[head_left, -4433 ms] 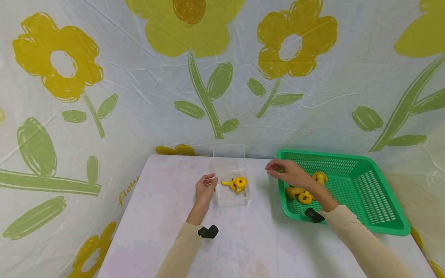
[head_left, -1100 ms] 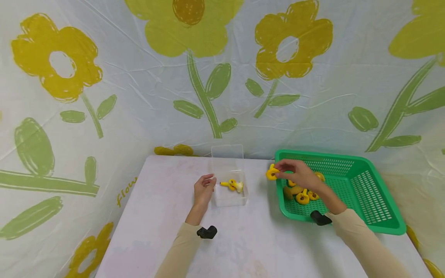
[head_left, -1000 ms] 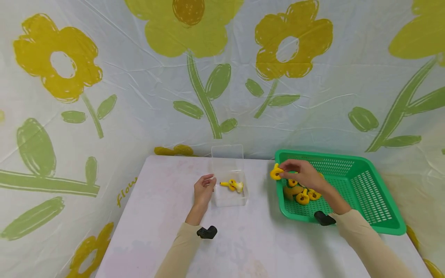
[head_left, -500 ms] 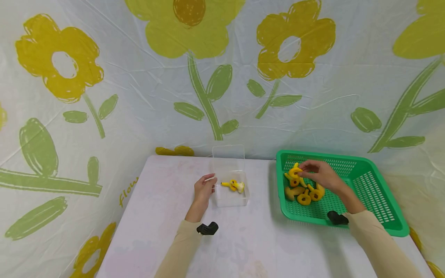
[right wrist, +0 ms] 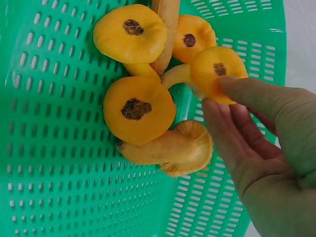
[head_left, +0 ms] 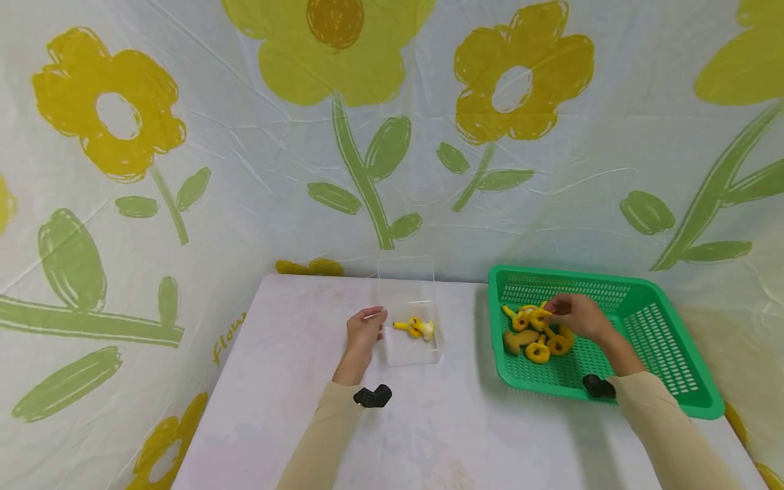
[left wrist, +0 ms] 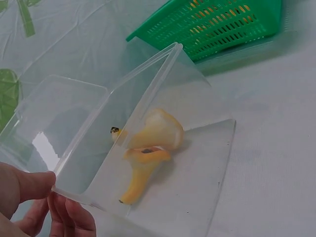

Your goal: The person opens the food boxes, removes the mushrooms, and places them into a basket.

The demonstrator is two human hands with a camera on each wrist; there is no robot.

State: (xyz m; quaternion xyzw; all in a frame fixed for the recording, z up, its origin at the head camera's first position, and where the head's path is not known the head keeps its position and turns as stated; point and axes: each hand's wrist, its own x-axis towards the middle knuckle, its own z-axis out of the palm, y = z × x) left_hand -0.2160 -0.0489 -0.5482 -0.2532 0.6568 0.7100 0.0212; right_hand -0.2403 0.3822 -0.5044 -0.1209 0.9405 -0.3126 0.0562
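Note:
In the head view my left hand (head_left: pixel 364 332) is at the left side of a clear plastic box (head_left: pixel 409 354) with its lid raised at the back. Its thumb and fingers pinch the box's edge in the left wrist view. Inside lie yellow mushrooms (left wrist: pixel 143 177), one with a pale side showing. My right hand (head_left: pixel 577 316) is low in the green basket (head_left: pixel 652 333). Thumb and fingers pinch a yellow mushroom (right wrist: pixel 207 66) by its cap, the thumb on top. Beside it are several more yellow mushrooms (right wrist: pixel 138 108) and a tan one (right wrist: pixel 190 153).
The white table (head_left: pixel 453 435) carries the box at the middle and the basket at the right. A flower-printed cloth (head_left: pixel 245 204) rises right behind them. The lid (head_left: pixel 405 275) stands up near that cloth.
A yellow mushroom has left the box. My right hand, holding a mushroom, has moved from the basket's left rim rightward and down among the other mushrooms. My left hand has stayed at the box.

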